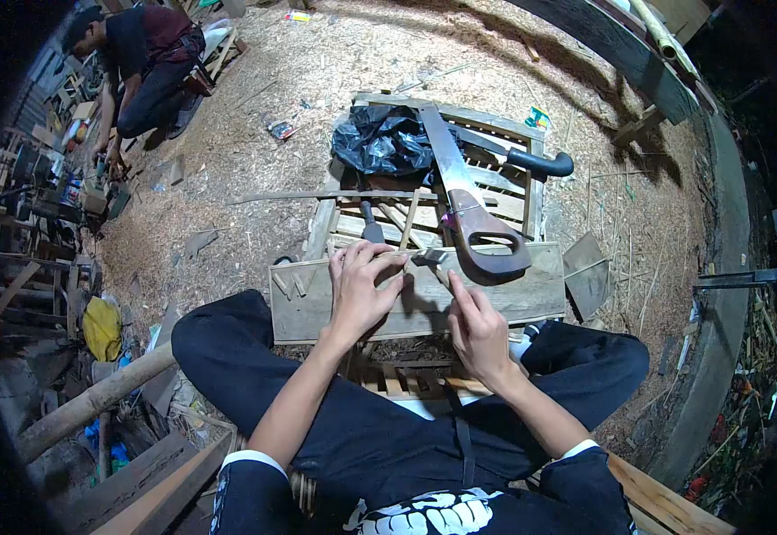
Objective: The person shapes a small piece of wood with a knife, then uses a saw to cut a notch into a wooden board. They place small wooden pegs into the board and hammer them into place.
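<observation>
My right hand (478, 328) grips the thin handle of a small hammer (429, 257), its dark metal head over the far edge of a grey wooden plank (313, 316). My left hand (363, 290) rests on the plank with its fingers bent and thumb close to the fingertips, just left of the hammer head. Whatever is pinched there is too small to make out. Short wooden pegs (289, 285) lie on the plank left of that hand. A handsaw (449, 160) with a brown wooden handle reaches over the plank's far edge, right of the hammer.
Beyond the plank, a slatted wooden frame (538, 201) bears a black plastic bag (380, 141) and a dark curved-handled tool (540, 162). A bamboo pole (103, 406) lies at left. A person (143, 67) crouches at upper left. Wood shavings (237, 116) cover the ground.
</observation>
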`<state>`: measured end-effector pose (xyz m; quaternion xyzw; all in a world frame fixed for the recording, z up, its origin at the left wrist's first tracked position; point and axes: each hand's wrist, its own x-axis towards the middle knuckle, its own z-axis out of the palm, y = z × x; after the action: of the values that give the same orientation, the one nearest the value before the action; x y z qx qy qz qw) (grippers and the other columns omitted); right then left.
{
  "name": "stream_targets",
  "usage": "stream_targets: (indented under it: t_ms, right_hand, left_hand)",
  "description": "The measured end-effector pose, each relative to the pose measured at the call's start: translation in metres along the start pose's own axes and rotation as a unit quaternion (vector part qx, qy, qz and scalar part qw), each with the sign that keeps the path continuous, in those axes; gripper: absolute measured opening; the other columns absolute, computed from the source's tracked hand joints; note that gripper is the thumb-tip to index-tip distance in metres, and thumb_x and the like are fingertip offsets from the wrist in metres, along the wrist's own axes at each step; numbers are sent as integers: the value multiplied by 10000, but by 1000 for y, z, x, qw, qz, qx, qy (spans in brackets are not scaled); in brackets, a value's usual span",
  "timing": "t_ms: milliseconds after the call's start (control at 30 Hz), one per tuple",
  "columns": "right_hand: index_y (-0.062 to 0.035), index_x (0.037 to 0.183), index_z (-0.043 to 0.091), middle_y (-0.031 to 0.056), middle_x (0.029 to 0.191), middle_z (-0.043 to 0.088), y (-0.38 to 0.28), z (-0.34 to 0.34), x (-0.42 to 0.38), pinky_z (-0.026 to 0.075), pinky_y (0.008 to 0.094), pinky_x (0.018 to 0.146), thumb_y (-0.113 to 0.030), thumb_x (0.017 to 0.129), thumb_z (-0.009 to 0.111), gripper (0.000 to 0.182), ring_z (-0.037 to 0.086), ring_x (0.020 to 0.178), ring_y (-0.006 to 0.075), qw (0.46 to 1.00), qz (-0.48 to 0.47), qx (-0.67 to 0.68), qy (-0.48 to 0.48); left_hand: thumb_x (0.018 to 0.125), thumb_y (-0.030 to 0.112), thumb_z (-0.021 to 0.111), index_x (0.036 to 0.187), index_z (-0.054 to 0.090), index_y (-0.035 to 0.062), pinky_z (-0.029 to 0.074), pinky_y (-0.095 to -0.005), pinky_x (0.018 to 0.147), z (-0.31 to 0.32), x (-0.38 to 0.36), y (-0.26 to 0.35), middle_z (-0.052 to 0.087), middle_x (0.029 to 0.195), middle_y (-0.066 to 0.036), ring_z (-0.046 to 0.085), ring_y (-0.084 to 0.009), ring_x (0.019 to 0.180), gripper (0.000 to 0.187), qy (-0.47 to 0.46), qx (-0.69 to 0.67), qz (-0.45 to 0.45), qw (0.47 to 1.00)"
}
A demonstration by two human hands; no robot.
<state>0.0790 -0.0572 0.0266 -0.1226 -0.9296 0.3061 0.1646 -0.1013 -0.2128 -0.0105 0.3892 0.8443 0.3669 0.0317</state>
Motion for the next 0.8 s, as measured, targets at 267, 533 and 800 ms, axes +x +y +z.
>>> stream_targets:
  t_ms: [267,533,800]
  right_hand:
    - [-114,1567,526,143,1073,669,1,5,0,585,437,708,-7,875,720,726,708,848,334,1000,-2,-2,12]
    - [-115,1558,537,135,1056,662,-1,8,1,585,437,710,16,849,720,744,699,842,324,999,-20,-8,33]
    - [-105,1553,538,150,1071,664,-6,2,2,593,446,724,9,872,717,714,712,851,329,1000,7,-9,12]
  left_hand:
    - [840,237,825,1099,806,147,298,-480,1144,0,1,1,727,1221,-24,567,-264,1275,275,5,-6,12,1000]
    - [845,325,840,1098,816,176,282,-499,1153,-3,4,3,745,1207,-19,558,-283,1289,295,-7,-15,2,1000]
    - [831,287,845,1043,798,132,286,-491,1165,-1,3,1,738,1230,-6,554,-283,1294,267,5,0,10,1000]
